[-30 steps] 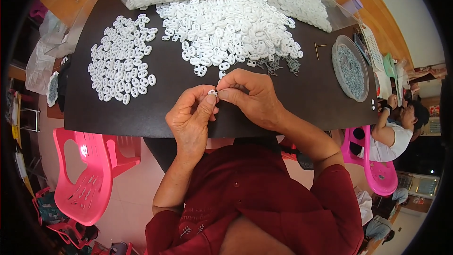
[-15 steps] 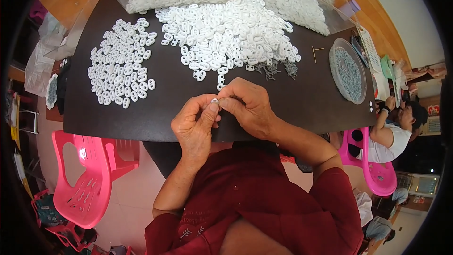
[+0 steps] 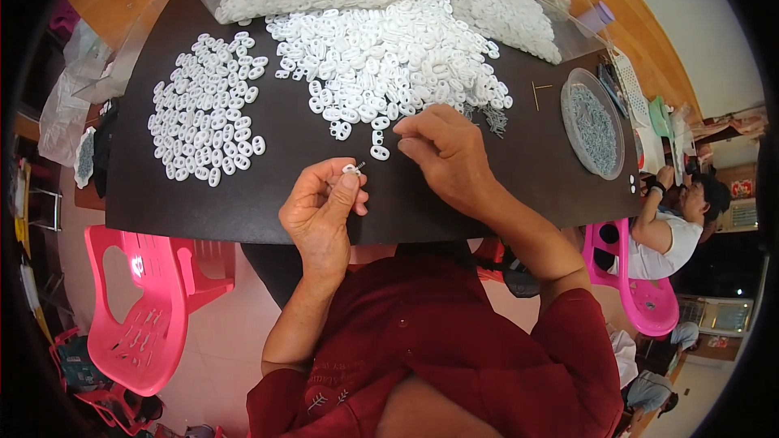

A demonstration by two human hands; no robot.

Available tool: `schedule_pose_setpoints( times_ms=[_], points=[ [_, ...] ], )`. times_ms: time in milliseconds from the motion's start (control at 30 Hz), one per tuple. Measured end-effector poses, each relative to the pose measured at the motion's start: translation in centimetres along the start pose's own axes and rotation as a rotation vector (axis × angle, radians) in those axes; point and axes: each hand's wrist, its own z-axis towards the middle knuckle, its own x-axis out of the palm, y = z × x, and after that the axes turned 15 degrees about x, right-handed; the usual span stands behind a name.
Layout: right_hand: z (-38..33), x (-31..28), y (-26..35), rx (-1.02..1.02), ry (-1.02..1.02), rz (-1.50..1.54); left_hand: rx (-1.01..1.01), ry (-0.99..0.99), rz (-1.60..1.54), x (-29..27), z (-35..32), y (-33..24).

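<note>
Piece of white plastic (image 3: 350, 169), oval, is pinched between thumb and forefinger of the left hand (image 3: 319, 215), above the near part of the table (image 3: 203, 211). One grey screw (image 3: 360, 165) projects from it at a slant, pointing up and toward the right hand (image 3: 450, 162).

Right hand is apart from the piece, raised to the right of the left hand and a little farther out. Its fingers are bent, with a small gap between thumb and forefinger; whether anything lies in the palm cannot be told.

Three loose pieces (image 3: 379, 152) lie in a short line just left of the right fingertips. Directly beyond both hands is a large heap of like pieces (image 3: 381, 57), with a small pile of screws (image 3: 493, 120) at its near right edge, partly hidden by the right hand. Well left of the left hand, more pieces (image 3: 207, 105) are spread out in a patch. Well right of the right hand stands a round clear tub (image 3: 578, 75) of screws. Behind and left of the left hand is a pink chair (image 3: 146, 308).
</note>
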Motion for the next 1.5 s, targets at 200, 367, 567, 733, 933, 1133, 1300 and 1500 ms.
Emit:
schedule_pose_setpoints(
  times_ms=[200,367,567,733,933,1133,1300,1500],
  points=[
    [-0.4,1.6,0.3,-0.172,-0.061,-0.263,-0.011,-0.009,-0.026,-0.1,0.2,0.0],
    [-0.5,2.1,0.7,-0.207,-0.041,-0.403,-0.003,-0.012,-0.025,-0.1,0.2,0.0],
    [-0.4,2.5,0.2,-0.185,-0.028,-0.349,-0.007,-0.013,-0.039,-0.2,0.1,-0.1],
    [-0.4,2.7,0.3,-0.172,-0.015,-0.208,-0.025,-0.012,-0.047,-0.2,0.2,0.0],
    [-0.5,1.8,1.3,-0.167,0.017,-0.055,-0.009,-0.027,-0.057,-0.1,0.3,-0.2],
    [-0.8,0.8,1.8,-0.056,0.074,0.026,-0.059,-0.049,-0.077,0.1,0.5,-0.4],
    [-0.9,0.6,1.8,-0.112,0.086,0.008,-0.052,-0.054,-0.049,0.4,0.7,-0.7],
    [-1.2,0.6,2.2,0.070,0.224,0.126,-0.016,-0.044,-0.037,0.7,0.7,-0.6]
  ],
)
